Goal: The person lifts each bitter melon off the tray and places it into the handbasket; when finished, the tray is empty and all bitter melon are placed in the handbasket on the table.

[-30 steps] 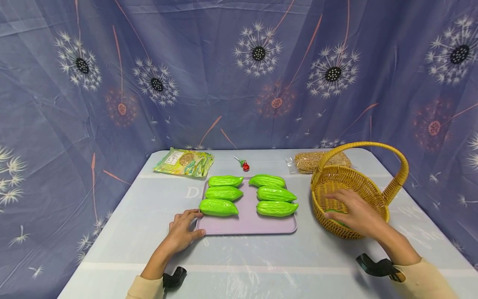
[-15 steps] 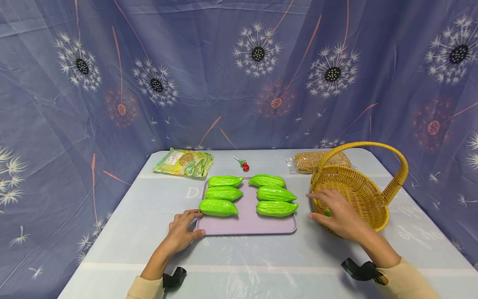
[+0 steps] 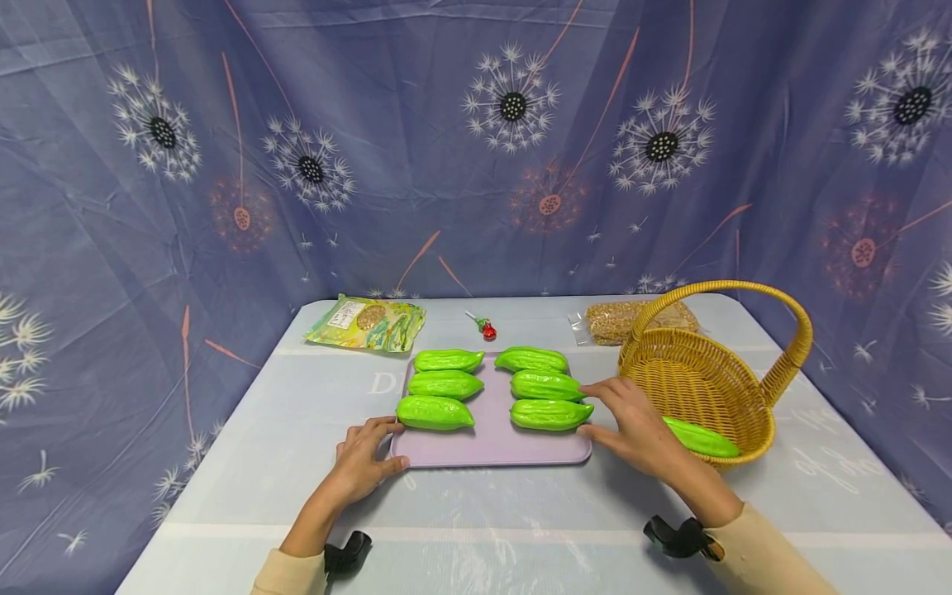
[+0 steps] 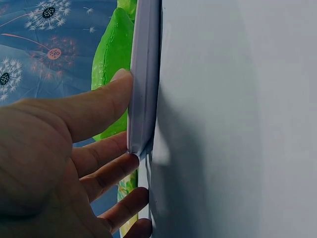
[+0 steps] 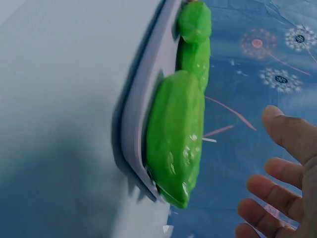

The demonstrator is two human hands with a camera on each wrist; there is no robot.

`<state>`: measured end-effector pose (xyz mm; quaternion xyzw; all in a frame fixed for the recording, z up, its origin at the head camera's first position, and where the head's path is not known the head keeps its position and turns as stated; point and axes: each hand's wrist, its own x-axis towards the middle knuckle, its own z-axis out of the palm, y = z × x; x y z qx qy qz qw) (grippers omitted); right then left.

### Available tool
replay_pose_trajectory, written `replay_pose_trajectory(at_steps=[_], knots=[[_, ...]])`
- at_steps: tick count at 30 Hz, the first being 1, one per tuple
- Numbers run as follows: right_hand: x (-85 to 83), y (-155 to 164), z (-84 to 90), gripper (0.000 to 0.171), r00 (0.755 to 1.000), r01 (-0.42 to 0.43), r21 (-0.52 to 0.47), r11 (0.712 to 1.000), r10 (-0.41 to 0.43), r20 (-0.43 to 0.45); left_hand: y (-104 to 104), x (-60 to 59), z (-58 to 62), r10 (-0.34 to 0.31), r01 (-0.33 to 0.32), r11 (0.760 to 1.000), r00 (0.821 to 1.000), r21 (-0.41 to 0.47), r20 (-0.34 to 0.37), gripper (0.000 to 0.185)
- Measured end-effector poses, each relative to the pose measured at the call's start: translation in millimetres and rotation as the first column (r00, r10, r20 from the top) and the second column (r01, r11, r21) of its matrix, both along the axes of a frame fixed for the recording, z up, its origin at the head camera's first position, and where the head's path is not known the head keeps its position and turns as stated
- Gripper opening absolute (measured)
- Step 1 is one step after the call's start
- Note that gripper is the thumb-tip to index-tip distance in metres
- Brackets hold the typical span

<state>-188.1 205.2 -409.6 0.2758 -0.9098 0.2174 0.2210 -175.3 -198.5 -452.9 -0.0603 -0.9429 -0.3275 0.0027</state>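
Observation:
Green bitter gourds lie in two columns on a lilac tray (image 3: 491, 453), among them the front-left gourd (image 3: 435, 413) and the front-right gourd (image 3: 550, 415). At the tray's front-left corner, my left hand (image 3: 364, 463) touches the rim with thumb and fingers extended. My right hand (image 3: 640, 430) reaches over the tray's right edge, thumb and fingers spread around the tip of the front-right gourd. In the right wrist view this gourd (image 5: 176, 136) stands apart from the spread fingers. A wicker basket (image 3: 695, 372) holds another bitter gourd (image 3: 702, 438), partly hidden by my right hand.
Along the back of the table (image 3: 491, 537) lie a green-yellow packet (image 3: 368, 324), small red and green wrapped lollipops (image 3: 487, 328) and a clear bag of grains (image 3: 613, 324). The basket's tall handle (image 3: 732, 287) arches up on the right. A dandelion-patterned curtain (image 3: 416, 165) hangs behind.
My right hand has come out of the basket and moved left to the tray's right edge, uncovering the gourd inside. My left hand stays at the tray's corner.

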Motion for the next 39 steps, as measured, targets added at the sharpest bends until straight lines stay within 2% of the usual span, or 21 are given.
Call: replay_pose_trajectory(at_steps=[4, 12, 23, 29, 39], knots=[[-3.5, -8, -6.6, 0.054, 1.000, 0.012, 0.025, 1.000, -0.012, 0.007, 0, -0.4, -0.3, 0.003, -0.003, 1.000, 1.000, 0.001, 0.005, 0.049], [-12.6, -20, -20.5, 0.056, 0.998, 0.033, 0.074, 0.997, -0.029, -0.056, 0, -0.7, -0.2, 0.002, -0.002, 1.000, 1.000, 0.003, 0.005, 0.049], [-20.4, -31, -29.4, 0.056, 0.998, 0.063, 0.127, 0.990, -0.064, 0.001, 0, -0.7, -0.1, 0.001, -0.001, 1.000, 1.000, -0.003, -0.003, 0.049], [-23.8, -33, -34.8, 0.054, 0.997, 0.080, 0.162, 0.984, -0.078, -0.016, 1, 0.0, 0.2, 0.003, -0.003, 1.000, 1.000, -0.002, -0.001, 0.049], [-27.7, -35, -39.7, 0.056, 0.997, 0.074, 0.159, 0.984, -0.068, -0.041, 1, 0.2, 1.2, 0.002, -0.002, 1.000, 1.000, -0.006, 0.000, 0.049]])
